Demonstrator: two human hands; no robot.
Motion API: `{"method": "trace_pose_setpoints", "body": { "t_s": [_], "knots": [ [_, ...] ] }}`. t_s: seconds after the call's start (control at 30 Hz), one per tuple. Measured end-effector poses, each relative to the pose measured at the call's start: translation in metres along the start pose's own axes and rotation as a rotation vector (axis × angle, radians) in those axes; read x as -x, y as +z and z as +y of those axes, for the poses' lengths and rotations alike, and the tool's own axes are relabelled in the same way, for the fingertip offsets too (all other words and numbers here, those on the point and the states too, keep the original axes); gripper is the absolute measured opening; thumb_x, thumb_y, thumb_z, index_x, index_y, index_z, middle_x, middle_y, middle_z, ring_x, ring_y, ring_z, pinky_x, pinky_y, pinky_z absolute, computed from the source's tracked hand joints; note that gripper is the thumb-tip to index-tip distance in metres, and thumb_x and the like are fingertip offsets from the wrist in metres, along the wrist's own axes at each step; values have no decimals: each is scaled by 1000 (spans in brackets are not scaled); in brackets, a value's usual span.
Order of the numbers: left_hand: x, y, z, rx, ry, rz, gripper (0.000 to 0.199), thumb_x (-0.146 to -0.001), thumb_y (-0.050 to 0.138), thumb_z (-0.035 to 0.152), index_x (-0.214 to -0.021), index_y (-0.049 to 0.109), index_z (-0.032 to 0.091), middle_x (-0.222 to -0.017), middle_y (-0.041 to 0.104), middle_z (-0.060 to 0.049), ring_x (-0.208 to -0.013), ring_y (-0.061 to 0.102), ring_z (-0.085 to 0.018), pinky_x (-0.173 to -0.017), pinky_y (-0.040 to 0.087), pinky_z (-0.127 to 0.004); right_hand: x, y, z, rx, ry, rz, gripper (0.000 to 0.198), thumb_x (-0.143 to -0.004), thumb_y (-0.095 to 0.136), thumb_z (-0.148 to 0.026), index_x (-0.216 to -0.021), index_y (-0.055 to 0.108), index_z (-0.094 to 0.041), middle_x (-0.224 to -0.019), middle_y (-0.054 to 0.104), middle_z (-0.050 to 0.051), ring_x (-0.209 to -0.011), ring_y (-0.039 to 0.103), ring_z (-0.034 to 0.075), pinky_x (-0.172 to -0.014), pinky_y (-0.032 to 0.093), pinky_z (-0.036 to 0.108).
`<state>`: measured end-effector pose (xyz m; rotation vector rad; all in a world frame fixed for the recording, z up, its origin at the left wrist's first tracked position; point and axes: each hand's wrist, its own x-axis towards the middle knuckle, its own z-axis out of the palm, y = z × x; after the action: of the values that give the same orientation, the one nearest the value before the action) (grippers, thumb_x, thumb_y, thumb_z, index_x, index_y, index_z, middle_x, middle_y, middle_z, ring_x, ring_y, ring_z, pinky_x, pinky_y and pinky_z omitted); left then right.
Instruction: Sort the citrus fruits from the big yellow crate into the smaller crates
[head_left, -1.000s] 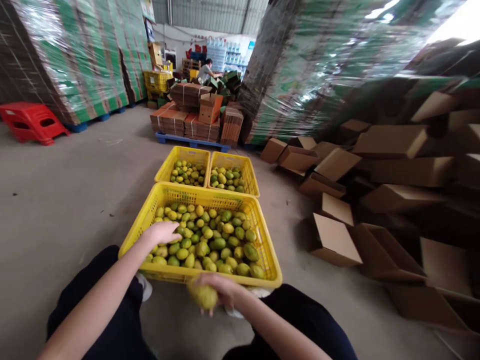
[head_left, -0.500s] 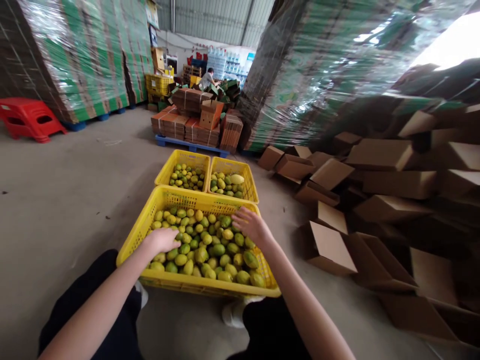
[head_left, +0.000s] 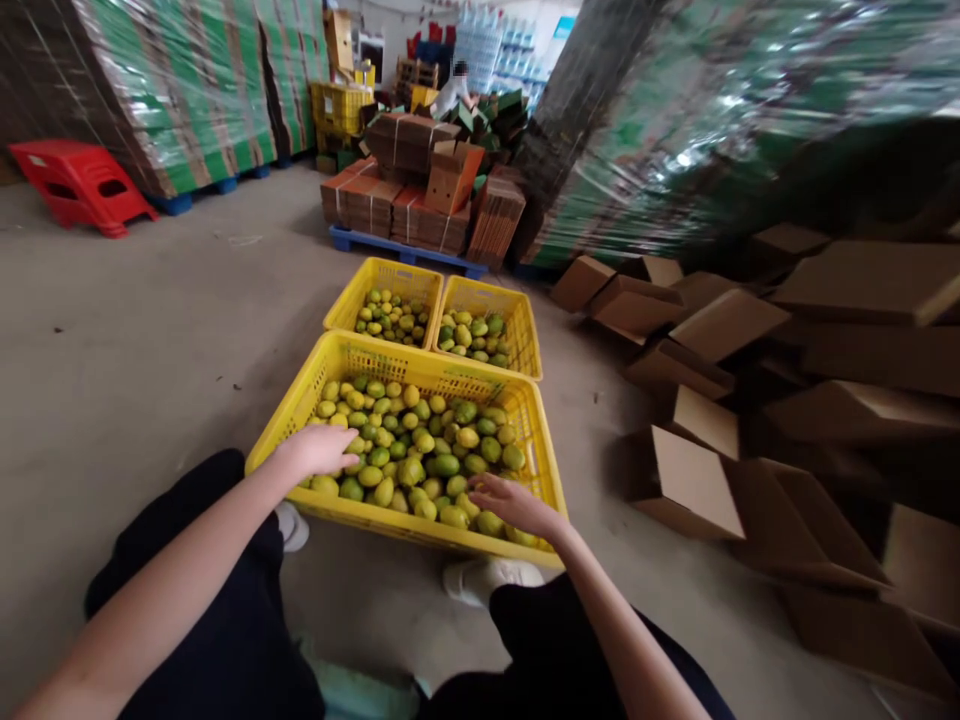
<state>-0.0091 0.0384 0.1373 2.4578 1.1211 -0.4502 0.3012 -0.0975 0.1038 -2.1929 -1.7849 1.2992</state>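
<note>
A large yellow plastic crate (head_left: 554, 470) full of green and yellow lemons (head_left: 410, 470) stands in front of me. Over the fruit at its left side is my left hand (head_left: 319, 450), palm down with fingers stretched out. My right hand (head_left: 517, 503) hovers low over the lemons near the front right corner, fingers apart; no fruit shows in it. Whether the fingertips touch any fruit, I cannot tell. Two smaller-looking yellow crates, a left one (head_left: 341, 308) and a right one (head_left: 529, 330), sit just behind, each partly filled with lemons.
Open cardboard boxes (head_left: 697, 490) lie heaped on the right. Bundled flat cartons (head_left: 367, 200) rest on a blue pallet (head_left: 405, 252) ahead. A red stool (head_left: 82, 185) stands at left. Wrapped stacks (head_left: 187, 90) rise on both sides; a person (head_left: 454, 92) is farther back.
My right hand has come back from the crate's far right toward its front right. The pale oblong thing at the right rear crate no longer shows. My left hand stays over the left side.
</note>
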Motion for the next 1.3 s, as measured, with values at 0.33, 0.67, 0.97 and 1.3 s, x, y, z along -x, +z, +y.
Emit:
{"method": "trace_pose_setpoints", "body": {
  "t_s": [0.33, 0.67, 0.97, 1.3],
  "knots": [
    [-10, -10, 24, -61, -32, -139, 50, -94, 45, 41, -137, 53, 17, -136, 59, -18, -120, 59, -34, -98, 44, -43, 0, 35, 32, 266, 126, -47, 40, -78, 67, -28, -116, 66, -16, -115, 70, 19, -109, 66, 37, -92, 48, 48],
    [-21, -27, 48, -82, 0, -138, 50, -95, 44, 40, -138, 53, 15, -134, 59, -20, -118, 59, -35, -95, 45, -41, -77, 12, 5, -118, 18, 241, 40, -59, 84, -19, -93, 63, -25, -110, 69, 7, -128, 51, 34, -104, 43, 44],
    [-9, -36, 50, -3, 25, -12, 51, -94, 44, 37, -136, 53, 10, -131, 61, -22, -116, 60, -37, -95, 44, -44, -155, 83, -37, -179, 75, 93, 31, -78, 78, -24, -105, 65, -18, -126, 61, 11, -129, 48, 30, -110, 38, 50],
    [-7, -34, 33, 33, -42, -37, 50, -94, 45, 38, -136, 54, 12, -128, 63, -21, -114, 61, -37, -94, 44, -45, -165, 101, -35, -305, 146, 50, 41, -74, 79, -26, -111, 62, -24, -124, 60, 8, -126, 50, 31, -104, 44, 49]
  ]
}}
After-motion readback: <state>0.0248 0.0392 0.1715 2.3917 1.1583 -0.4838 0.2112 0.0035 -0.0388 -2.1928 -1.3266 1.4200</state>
